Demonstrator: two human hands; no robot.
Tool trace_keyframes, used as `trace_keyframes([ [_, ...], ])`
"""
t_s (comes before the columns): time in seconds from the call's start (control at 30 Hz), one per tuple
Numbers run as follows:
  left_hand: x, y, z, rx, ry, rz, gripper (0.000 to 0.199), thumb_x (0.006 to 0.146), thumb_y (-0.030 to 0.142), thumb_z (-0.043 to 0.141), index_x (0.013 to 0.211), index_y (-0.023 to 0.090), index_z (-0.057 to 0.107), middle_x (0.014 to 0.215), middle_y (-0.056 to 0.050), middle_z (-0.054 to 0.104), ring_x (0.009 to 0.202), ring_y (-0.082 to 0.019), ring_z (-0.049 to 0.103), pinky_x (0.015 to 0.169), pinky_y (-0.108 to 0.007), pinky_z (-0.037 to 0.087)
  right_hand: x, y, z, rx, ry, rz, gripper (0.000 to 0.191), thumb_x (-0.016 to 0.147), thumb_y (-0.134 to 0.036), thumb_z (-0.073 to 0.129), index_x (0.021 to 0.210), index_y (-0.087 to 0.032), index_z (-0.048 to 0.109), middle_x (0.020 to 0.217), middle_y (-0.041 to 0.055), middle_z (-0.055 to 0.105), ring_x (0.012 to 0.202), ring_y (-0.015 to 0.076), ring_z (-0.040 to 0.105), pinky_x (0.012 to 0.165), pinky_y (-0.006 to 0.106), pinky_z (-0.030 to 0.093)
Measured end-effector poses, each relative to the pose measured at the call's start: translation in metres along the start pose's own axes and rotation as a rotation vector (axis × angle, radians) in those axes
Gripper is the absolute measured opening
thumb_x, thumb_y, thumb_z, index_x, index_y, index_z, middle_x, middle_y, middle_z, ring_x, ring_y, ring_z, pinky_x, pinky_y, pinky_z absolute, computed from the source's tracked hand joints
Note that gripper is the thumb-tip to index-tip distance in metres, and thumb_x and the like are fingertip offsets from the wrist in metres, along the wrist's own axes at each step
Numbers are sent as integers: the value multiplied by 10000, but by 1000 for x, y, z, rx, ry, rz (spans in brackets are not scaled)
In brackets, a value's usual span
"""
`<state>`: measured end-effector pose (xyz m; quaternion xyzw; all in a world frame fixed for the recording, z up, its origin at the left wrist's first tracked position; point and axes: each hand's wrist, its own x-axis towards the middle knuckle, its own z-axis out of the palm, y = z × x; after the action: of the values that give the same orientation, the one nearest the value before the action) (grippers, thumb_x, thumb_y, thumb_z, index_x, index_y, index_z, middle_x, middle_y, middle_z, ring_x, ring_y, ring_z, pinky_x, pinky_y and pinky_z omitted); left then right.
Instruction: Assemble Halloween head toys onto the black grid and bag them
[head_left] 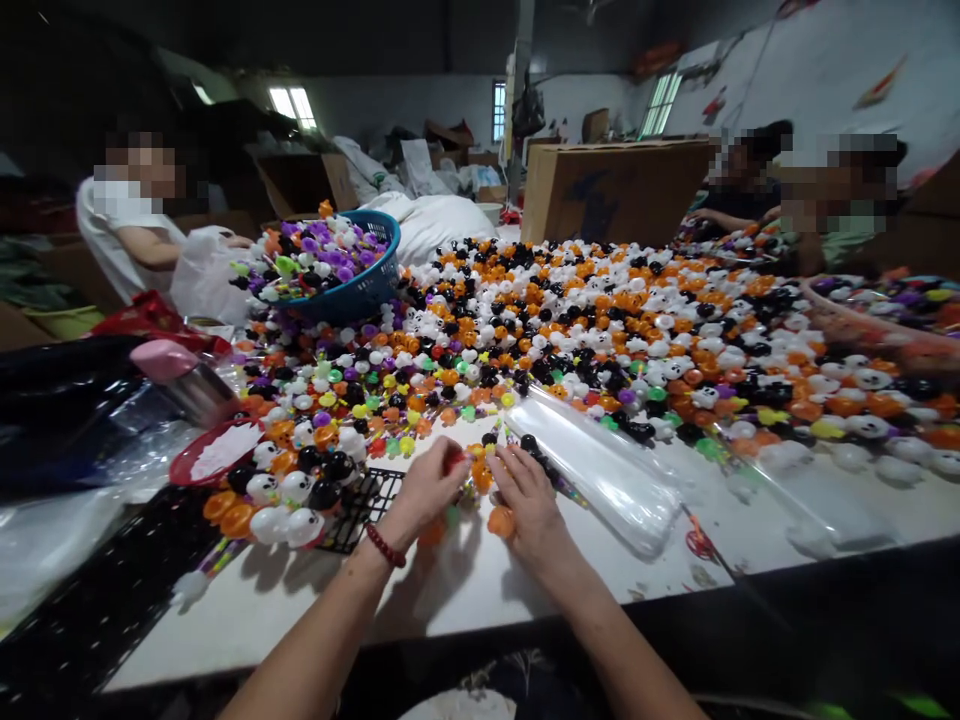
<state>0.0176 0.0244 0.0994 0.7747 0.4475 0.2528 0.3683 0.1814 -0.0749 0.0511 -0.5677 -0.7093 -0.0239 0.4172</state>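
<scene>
My left hand (433, 484), with a red bead bracelet on its wrist, is closed at the near middle of the white table (480, 600). A small red piece shows at its fingertips. My right hand (529, 490) lies just beside it, palm down, its fingers close together over small toys. An orange toy (501, 521) sits under its thumb side. Between the hands are small orange and yellow pieces (481, 472), partly hidden by the fingers. To the left, white, black and orange toys (296, 487) are heaped by a black grid tray (367, 510).
Clear plastic bags (600, 470) lie right of my hands, with red-handled scissors (699, 542) beyond. A large toy pile (570, 310) covers the table's far side. A blue basket (382, 265), a red dish (187, 465) and a pink-capped bottle (184, 380) stand left. Several people sit around.
</scene>
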Motion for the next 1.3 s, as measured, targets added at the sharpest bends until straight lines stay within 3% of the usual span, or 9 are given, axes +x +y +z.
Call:
trace_keyframes([
  [0.07,-3,15,9,-228,-125,41,239,895,436,539,850,205,578,771,-14,601,698,-162,533,663,-268,407,3,4,5,1,-3,7,562,922,-145,416,1482,-198,411,1353,138,577,1302,311,480,1087,542,400],
  [0.13,7,21,15,-196,-95,44,279,946,434,445,869,209,591,791,-22,608,720,-163,545,676,-266,419,2,6,8,55,-28,50,551,930,-149,399,1481,-179,406,1256,155,629,1197,291,575,1030,499,472],
  [0.23,48,18,17,99,51,9,241,943,248,418,1097,192,595,1051,-98,630,891,-200,592,768,-301,447,-8,7,4,150,-59,158,568,896,-140,428,1460,-201,437,1244,144,632,1152,274,611,973,442,531],
  [0.37,113,4,15,195,40,-3,496,785,54,527,1258,200,565,1390,-161,471,1067,-257,587,875,-356,443,-24,1,-9,280,-106,278,624,794,-107,497,1400,-255,518,1207,82,668,1126,270,626,986,447,522],
  [0.5,148,-8,18,179,10,-44,293,760,105,599,1040,169,655,1274,-165,536,1054,-288,592,935,-397,416,-32,-8,-26,444,-183,377,514,809,-113,510,1292,-250,622,1110,62,712,995,254,665,904,394,550],
  [0.63,154,-15,18,53,57,-100,174,757,205,661,920,146,649,1198,-162,530,1039,-280,579,922,-376,418,-33,-11,-39,512,-157,446,390,862,-166,514,1205,-244,682,1084,54,725,974,252,673,868,366,548],
  [0.8,121,-13,8,-305,86,-143,362,787,374,683,1044,132,603,1001,-95,585,828,-167,586,764,-296,474,-28,-4,-41,456,-42,458,363,866,-209,538,1193,-226,694,1131,74,717,1032,272,671,911,406,535],
  [1.03,17,-5,-1,-825,-74,-229,423,711,438,788,981,152,633,767,0,582,622,-70,546,612,-200,489,-8,-9,-44,393,99,382,279,853,-230,597,1100,-191,722,1075,93,731,983,253,686,894,375,538],
  [1.3,-35,4,0,-1040,-172,-340,416,681,392,841,958,137,666,776,4,623,604,-49,551,560,-155,461,-2,-24,-45,307,-34,245,281,911,-221,555,1149,-196,702,1010,104,714,938,240,662,857,371,537],
])
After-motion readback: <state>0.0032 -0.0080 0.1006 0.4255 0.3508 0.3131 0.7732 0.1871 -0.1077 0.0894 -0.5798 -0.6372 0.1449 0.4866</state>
